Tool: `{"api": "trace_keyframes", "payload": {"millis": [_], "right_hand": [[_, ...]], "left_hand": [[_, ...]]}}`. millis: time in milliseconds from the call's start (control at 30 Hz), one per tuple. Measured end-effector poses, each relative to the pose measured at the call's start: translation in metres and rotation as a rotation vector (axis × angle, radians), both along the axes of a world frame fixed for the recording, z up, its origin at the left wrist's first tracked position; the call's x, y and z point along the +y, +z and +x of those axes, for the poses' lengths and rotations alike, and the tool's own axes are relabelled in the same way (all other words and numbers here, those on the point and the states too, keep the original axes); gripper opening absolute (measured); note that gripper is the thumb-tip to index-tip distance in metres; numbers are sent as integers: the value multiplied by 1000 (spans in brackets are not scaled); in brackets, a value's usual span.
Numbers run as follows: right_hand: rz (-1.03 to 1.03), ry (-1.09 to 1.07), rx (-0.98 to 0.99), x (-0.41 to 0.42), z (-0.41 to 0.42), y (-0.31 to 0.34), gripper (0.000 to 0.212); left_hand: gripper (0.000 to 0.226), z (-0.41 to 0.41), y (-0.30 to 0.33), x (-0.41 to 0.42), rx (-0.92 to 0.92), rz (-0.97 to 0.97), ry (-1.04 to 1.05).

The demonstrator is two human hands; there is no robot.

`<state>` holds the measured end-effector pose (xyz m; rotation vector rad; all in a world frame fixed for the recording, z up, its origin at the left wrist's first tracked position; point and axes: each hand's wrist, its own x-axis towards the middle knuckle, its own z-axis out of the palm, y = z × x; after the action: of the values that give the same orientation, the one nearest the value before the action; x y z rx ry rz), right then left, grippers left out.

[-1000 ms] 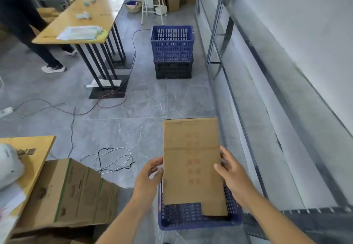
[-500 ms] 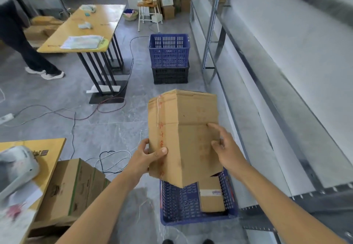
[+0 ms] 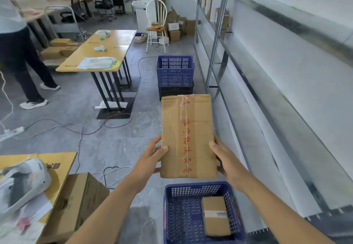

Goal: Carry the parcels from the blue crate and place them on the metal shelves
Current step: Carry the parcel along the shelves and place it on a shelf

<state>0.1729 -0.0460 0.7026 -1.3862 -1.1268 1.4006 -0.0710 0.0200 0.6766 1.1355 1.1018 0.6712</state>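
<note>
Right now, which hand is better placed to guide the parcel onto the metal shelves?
Right hand: it grips the parcel on the edge nearest the metal shelves. The left hand holds the far edge.

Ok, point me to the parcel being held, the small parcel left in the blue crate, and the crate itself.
Held parcel (image 3: 188, 136): head view, middle of its taped top face.
Small parcel (image 3: 215, 216): head view, centre of its top face.
Blue crate (image 3: 196, 185): head view, far rim.
</note>
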Motion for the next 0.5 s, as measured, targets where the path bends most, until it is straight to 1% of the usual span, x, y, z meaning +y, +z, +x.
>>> {"api": "trace_keyframes", "payload": {"millis": [100, 167, 300, 333, 400, 500], "right_hand": [[-4, -41, 45, 1, 6, -11, 41], [13, -70, 79, 0, 9, -18, 47], [26, -152, 183, -2, 9, -25, 47], [19, -172, 216, -3, 9, -28, 49], [-11, -200, 273, -3, 8, -35, 52], [-47, -195, 317, -3, 7, -42, 61]], "left_hand": [[33, -2, 2, 4, -7, -16, 1], [32, -4, 0, 5, 13, 18, -16], [41, -7, -6, 6, 36, 96, -8], [50, -8, -4, 6, 40, 93, -5], [84, -11, -2, 7, 32, 50, -31], [121, -19, -6, 13, 3, -9, -36]]}}
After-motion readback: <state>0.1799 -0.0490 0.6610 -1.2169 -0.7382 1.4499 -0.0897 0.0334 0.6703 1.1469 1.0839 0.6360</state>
